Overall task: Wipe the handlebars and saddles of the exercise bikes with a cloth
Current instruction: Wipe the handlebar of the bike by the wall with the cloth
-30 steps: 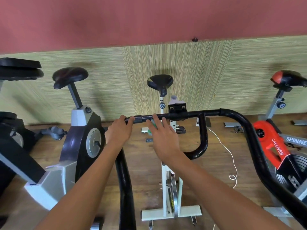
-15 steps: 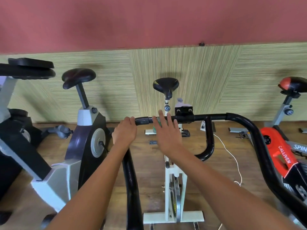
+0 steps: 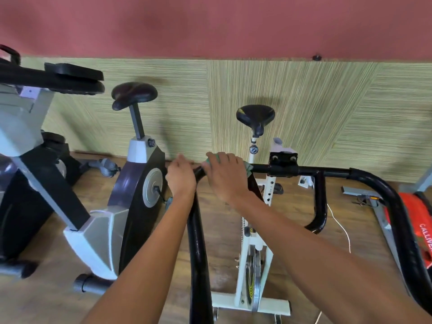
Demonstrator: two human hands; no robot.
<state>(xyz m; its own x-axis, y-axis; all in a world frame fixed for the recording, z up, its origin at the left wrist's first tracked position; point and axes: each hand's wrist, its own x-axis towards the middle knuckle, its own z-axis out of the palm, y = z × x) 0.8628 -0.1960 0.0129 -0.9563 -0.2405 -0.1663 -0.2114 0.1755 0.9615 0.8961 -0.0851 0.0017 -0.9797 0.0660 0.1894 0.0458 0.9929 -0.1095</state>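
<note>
Right hand [image 3: 225, 177] fingers curled over green cloth [image 3: 248, 165] on black handlebar [image 3: 311, 170]. Left hand [image 3: 181, 177] grips bar's left bend beside it.

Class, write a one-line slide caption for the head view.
Right hand presses a green cloth on the black handlebar; left hand grips its bend.

Cloth [image 3: 248, 166] seemingly on handlebar [image 3: 322, 171]
</note>
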